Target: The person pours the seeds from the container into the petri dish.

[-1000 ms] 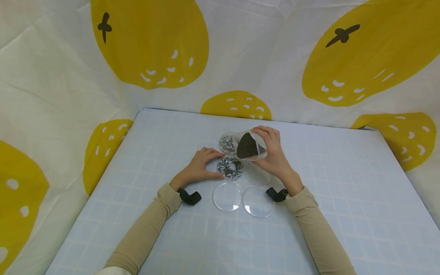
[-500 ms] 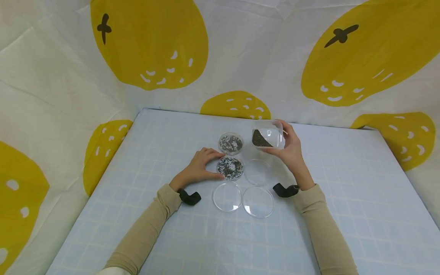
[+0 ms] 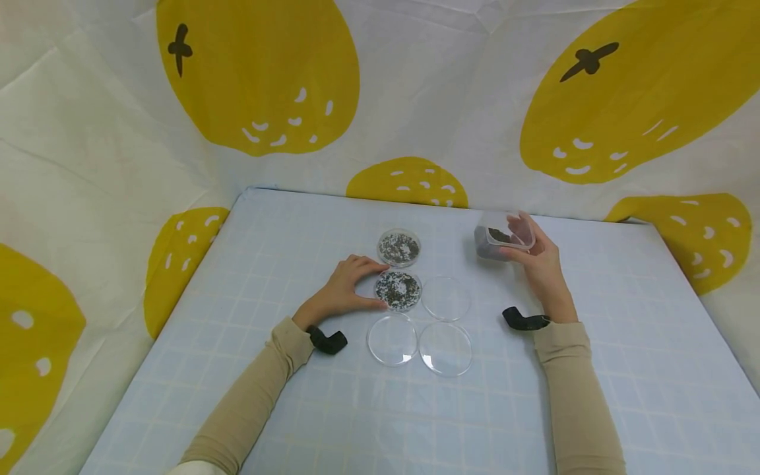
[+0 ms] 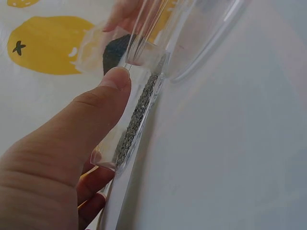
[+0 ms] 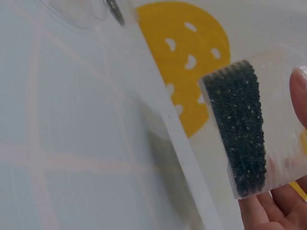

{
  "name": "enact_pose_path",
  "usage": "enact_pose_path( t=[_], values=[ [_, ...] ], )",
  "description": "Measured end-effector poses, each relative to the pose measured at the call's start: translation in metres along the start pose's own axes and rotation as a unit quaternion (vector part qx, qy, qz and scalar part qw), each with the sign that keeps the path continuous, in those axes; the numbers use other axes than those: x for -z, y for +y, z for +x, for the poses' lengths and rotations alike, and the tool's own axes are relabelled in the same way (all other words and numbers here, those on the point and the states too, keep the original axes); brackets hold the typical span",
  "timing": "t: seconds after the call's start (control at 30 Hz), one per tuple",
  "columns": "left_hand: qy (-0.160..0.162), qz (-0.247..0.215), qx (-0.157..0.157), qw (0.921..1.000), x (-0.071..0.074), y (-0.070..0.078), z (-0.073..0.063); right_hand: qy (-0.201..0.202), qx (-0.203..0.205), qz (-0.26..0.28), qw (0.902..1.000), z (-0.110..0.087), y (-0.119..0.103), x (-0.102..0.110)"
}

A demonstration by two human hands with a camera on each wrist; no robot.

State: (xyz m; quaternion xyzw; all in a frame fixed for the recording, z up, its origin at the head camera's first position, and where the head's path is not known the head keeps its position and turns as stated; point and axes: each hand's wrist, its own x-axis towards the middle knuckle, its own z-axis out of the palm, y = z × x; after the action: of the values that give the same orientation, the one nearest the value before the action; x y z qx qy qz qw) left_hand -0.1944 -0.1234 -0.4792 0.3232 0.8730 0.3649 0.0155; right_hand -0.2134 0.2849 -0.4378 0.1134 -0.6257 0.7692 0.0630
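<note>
My left hand [image 3: 343,288] grips a clear petri dish [image 3: 398,291] between thumb and fingers. Dark granules [image 4: 136,120] form a thin layer inside that dish, with the white base showing through in places. Held up at the back right, a clear plastic box [image 3: 497,245] is gripped by my right hand [image 3: 541,262]. Black granular soil [image 5: 238,129] fills the lower part of the box, as the right wrist view shows. A second petri dish [image 3: 399,248], also scattered with dark granules, stands just behind the first one.
Three clear round lids or dishes lie close by: one [image 3: 446,299] right of the held dish, one [image 3: 392,339] in front of it, and one [image 3: 446,349] at front right. A patterned cloth wall [image 3: 410,112] rises behind the table [image 3: 380,422].
The right hand has carried the box rightward, away from the petri dishes, and turned it from tipped over to nearly upright. The left hand has stayed on its dish.
</note>
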Motion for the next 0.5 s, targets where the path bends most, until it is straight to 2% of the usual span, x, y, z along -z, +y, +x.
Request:
enact_pose_path(
  t=[0.3,0.5],
  values=[
    [0.003,0.002,-0.005,1.0000,-0.001,0.000,0.000,0.015,-0.100,-0.010,0.9948,-0.006,0.002,0.034],
    [0.006,0.004,-0.009,0.9999,0.001,0.001,0.000,0.017,-0.112,0.013,0.9935,-0.008,0.005,0.040]
  ],
)
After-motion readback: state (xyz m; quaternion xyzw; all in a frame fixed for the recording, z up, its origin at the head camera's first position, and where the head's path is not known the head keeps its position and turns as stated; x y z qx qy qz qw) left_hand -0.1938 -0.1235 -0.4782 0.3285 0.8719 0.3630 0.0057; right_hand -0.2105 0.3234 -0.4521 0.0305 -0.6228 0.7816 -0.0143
